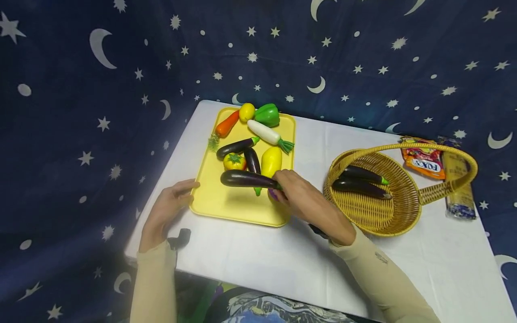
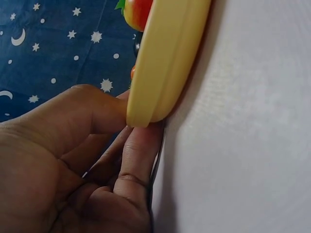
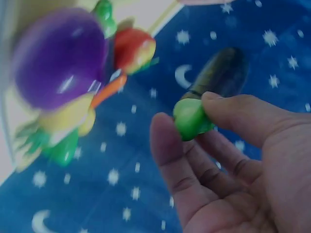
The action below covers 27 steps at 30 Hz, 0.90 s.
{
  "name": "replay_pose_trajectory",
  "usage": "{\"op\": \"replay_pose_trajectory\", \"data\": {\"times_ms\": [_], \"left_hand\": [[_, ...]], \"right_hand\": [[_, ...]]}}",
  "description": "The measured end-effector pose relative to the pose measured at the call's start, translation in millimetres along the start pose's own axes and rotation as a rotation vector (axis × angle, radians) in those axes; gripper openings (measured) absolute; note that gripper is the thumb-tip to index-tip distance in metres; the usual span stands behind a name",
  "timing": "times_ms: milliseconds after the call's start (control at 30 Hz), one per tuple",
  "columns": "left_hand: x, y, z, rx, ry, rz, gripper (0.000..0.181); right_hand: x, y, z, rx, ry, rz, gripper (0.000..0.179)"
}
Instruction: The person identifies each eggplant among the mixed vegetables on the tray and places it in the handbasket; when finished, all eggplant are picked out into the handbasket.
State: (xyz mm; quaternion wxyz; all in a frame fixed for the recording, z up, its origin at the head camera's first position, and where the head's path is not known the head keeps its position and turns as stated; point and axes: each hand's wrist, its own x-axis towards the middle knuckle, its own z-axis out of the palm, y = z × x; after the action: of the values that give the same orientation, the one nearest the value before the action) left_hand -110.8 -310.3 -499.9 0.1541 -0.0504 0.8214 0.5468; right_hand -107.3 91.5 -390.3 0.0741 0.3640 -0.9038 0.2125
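Note:
My right hand [image 1: 299, 193] pinches a dark eggplant [image 1: 246, 179] by its green cap [image 3: 190, 118], holding it sideways over the yellow tray [image 1: 226, 208]. In the right wrist view, thumb and fingertips close on the cap. My left hand [image 1: 167, 206] is at the tray's near left side; in the left wrist view its thumb and a finger grip the tray rim [image 2: 155, 92]. Under the held eggplant lie a yellow-red tomato [image 1: 234, 162], a slim eggplant [image 1: 252, 160] and a yellow mango-like piece [image 1: 272, 161]. A round purple piece [image 3: 60, 58] is mostly hidden by my right hand in the head view.
Further back on the tray are another eggplant [image 1: 236, 148], a carrot [image 1: 227, 124], a lemon [image 1: 247, 112], a green pepper [image 1: 267, 115] and a white radish [image 1: 263, 132]. A wicker basket [image 1: 404, 215] with two eggplants stands right, its handle arching up. Snack packs [image 1: 424, 161] lie behind it.

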Motion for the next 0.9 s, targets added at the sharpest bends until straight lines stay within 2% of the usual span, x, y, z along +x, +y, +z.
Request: {"op": "replay_pose_trajectory", "data": {"times_ms": [167, 333, 533, 667, 800, 900], "left_hand": [[2.2, 7.2, 1.4, 0.027, 0.014, -0.026, 0.048], [2.2, 4.2, 0.8, 0.035, 0.008, -0.040, 0.050], [0.4, -2.2, -0.8, 0.030, -0.001, 0.011, 0.049], [1.0, -2.6, -1.5, 0.015, -0.005, 0.038, 0.049], [1.7, -3.1, -1.7, 0.021, 0.000, 0.041, 0.048], [2.2, -5.4, -1.0, 0.005, -0.011, 0.019, 0.048]], "right_hand": [[-49.9, 13.9, -44.0, -0.083, 0.142, 0.011, 0.028], [-88.3, 25.0, -85.3, -0.166, 0.179, 0.066, 0.036], [-128.0, 34.0, -124.3, -0.253, 0.252, 0.111, 0.036], [-147.3, 42.9, -152.1, -0.337, 0.308, 0.200, 0.037], [-161.5, 52.6, -166.2, -0.384, 0.308, 0.305, 0.047], [-168.1, 64.1, -163.3, -0.395, 0.250, 0.347, 0.047]]}}
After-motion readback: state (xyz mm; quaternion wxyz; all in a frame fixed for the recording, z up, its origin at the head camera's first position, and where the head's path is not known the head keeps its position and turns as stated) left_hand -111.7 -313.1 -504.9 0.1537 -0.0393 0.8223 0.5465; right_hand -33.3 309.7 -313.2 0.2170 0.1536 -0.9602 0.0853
